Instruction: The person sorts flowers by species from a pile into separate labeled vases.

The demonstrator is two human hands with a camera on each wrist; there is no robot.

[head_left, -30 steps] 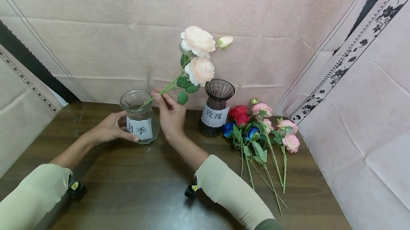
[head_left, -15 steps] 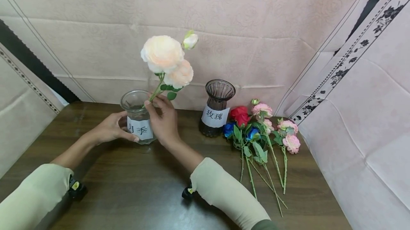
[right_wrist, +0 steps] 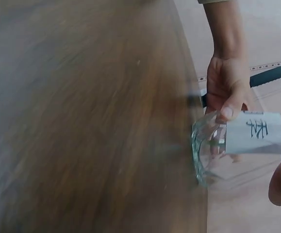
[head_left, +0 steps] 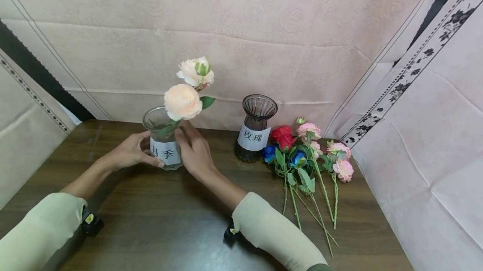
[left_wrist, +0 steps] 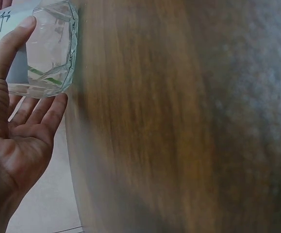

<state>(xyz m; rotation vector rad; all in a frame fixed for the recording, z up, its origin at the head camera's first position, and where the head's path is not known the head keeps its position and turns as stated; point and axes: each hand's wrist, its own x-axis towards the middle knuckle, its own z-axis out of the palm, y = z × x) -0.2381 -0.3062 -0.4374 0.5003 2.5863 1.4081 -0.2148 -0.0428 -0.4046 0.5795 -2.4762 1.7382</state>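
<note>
Pale cloth [head_left: 241,19] with a faint rose pattern hangs behind a dark wood-grain tabletop [head_left: 151,229], and a black floral border [head_left: 419,61] slants down its right side. Near the back edge, left of centre, an upright clear glass vase [head_left: 163,137] carries a white label [head_left: 165,152] with dark characters. The person's left hand [head_left: 130,152] holds it from the left, fingers parted to the width of the glass: the left wrist view shows the thumb across the label and the other fingers on the opposite side. A cream flower spray [head_left: 183,102] has its stem inside the vase, with green showing low in the glass in that same view; its two blooms and a green bud rise above the rim, leaning right. At the right of the vase is the right hand [head_left: 196,151], thumb beside the glass and the other fingers reaching up towards the blooms; their tips are hidden, so how far they are closed, or whether they grip the stem, I cannot tell. Farther right stands a smoky dark vase [head_left: 258,122] with its own label [head_left: 253,137], and just beside it lie a red rose [head_left: 283,136], blue flowers [head_left: 269,152] and pink flowers [head_left: 343,168], stems pointing towards the front. Pale green sleeves [head_left: 275,233] cover both forearms, a black device [head_left: 90,222] at each cuff
</note>
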